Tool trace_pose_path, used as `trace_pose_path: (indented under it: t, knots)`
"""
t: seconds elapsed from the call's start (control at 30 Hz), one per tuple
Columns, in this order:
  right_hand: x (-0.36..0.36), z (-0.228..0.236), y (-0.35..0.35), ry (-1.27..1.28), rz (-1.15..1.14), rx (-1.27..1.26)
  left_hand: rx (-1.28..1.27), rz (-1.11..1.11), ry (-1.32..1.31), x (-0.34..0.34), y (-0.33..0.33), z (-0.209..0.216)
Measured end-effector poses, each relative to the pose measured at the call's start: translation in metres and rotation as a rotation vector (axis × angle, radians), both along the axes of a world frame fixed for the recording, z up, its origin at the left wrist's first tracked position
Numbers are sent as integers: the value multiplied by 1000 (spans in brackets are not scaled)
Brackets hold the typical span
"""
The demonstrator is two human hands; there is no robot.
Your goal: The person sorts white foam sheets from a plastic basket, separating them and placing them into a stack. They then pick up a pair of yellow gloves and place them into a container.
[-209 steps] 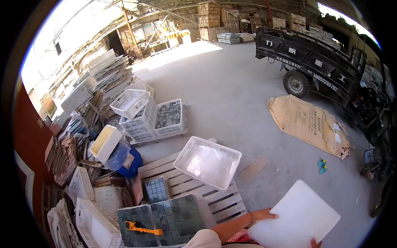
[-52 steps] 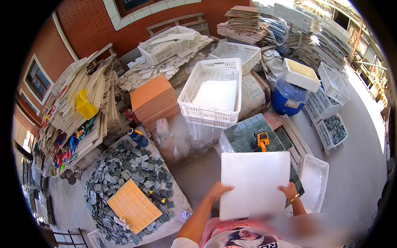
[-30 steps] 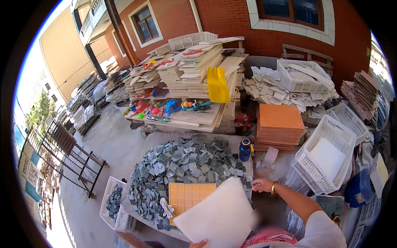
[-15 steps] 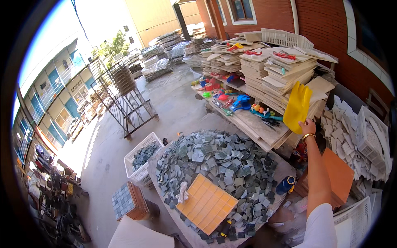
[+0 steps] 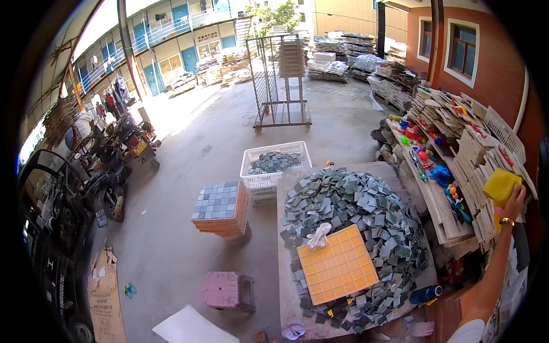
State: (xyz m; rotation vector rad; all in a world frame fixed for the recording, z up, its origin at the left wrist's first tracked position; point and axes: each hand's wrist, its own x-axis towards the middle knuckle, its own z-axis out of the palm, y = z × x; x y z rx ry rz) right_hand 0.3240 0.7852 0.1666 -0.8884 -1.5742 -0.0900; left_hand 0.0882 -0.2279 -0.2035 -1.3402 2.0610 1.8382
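Out at the far right, my right hand [image 5: 516,201] grips a flat yellow plastic piece [image 5: 498,187] by its edge, fingers closed on it. The piece is held up in front of the stacked boards, and I cannot make out its exact kind. No left hand shows. On the table before me, an orange grid mould [image 5: 337,264] rests on a heap of small grey-green stone tiles [image 5: 394,243]. A crumpled white glove [image 5: 319,235] lies on the mould's far left edge. Right of the heap, a dark blue bottle [image 5: 424,294] lies tilted.
A white crate [image 5: 274,180] of tiles stands beyond the table. Left of it is a stack topped with a tiled sheet [image 5: 216,201], then a purple stool [image 5: 222,290]. Colourful toys line a bench [image 5: 437,208] at the right. A metal rack [image 5: 280,83] stands farther off.
The view has swung left and levelled, so the table and bench appear farther right. The yellow piece is still in my right hand, now tipped and looking shorter.
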Motion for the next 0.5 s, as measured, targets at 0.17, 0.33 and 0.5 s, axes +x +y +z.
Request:
trace_pose_path:
  t: [0.17,0.33,0.5]
  knots:
    - [-116,-131,-242,-66,670,-607,67,144,-8,8,-85,-65]
    - [-203,-263,-471,-621,753,-1168,31,226,10,11,-138,-103]
    - [-258,-322,-593,-1170,1052,-1273,-142,237,-53,31,-178,-64]
